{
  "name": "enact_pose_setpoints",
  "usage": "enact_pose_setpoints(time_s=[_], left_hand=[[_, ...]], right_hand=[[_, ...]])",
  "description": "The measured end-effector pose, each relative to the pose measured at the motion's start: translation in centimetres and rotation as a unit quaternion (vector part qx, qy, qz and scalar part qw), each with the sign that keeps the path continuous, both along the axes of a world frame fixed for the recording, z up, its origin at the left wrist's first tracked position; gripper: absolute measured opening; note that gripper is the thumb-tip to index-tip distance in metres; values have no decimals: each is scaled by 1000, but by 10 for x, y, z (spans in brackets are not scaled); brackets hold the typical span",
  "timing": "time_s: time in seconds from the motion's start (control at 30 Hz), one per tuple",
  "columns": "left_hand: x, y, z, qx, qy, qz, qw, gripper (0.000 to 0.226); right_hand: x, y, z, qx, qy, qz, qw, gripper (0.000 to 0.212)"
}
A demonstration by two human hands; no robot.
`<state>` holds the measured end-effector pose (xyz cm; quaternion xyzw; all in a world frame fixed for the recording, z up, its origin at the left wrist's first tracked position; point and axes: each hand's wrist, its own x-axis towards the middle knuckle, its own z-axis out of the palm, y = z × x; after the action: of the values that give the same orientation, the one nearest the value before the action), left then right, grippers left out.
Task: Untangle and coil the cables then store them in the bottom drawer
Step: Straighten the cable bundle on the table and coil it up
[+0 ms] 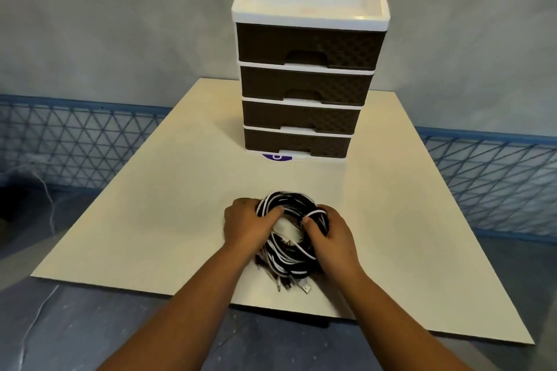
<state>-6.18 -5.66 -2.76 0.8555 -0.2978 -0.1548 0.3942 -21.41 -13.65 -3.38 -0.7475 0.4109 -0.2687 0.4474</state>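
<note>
**Two hands close on a knot of cables as sorting gets under way**

Two bare hands clasp a bundle of black and white cables [289, 238] on the near part of a pale board surface [150, 220], seen from the head camera. The left hand [247, 224] curls over the bundle's left flank, its fingers [272, 214] hooked into the loops; the right hand [330, 239] wraps the right flank, thumb tucked among the strands. Both sets of fingers are bent round the cables rather than spread flat. Several plug ends [294, 283] splay out of the near edge of the bundle onto the board.

Behind, well apart from the hands, stands a four-drawer plastic organiser [304, 69] with brown woven-pattern fronts and a white top tray. Its bottom drawer [297, 144] appears pushed in, as do the three above it.

The bundle looks wound yet mixed, black and white strands crossing through one another, so the separating seems barely begun. Done well, the step probably means finding one loose plug end, following that single cable out of the mass with one hand while the other steadies the rest, and easing loops free rather than pulling hard, which would tighten any crossing. Each freed cable can then be wound into its own loose ring.
</note>
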Motion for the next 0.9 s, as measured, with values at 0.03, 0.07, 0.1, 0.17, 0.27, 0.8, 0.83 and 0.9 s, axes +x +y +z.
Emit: enact_pose_setpoints(time_s=[0.03, 0.07, 0.1, 0.17, 0.27, 0.8, 0.83, 0.9], left_hand=[[2, 0, -4, 28, -20, 1, 999, 52], [3, 0, -6, 42, -26, 3, 999, 63], [3, 0, -7, 40, -20, 7, 999, 71], [1, 1, -5, -8, -24, 7, 1000, 72], [-5, 1, 2, -68, -35, -39, 996, 58], [-35, 4, -14, -39, -83, -83, 992, 46], [-34, 3, -15, -33, -88, -84, 992, 46], [-33, 3, -16, -22, -98, -89, 991, 47]], right_hand=[[1, -1, 0, -6, 15, 6, 1000, 16], [2, -3, -1, -9, 28, 13, 999, 29], [3, -4, 0, -4, 44, 16, 999, 42], [3, -7, 4, -6, 65, 23, 998, 55], [-1, -6, 13, -49, 72, 39, 995, 56], [5, 9, -6, -174, 163, 77, 968, 57], [5, 9, -6, -176, 167, 79, 967, 56], [4, 9, -6, -184, 174, 84, 964, 55]])
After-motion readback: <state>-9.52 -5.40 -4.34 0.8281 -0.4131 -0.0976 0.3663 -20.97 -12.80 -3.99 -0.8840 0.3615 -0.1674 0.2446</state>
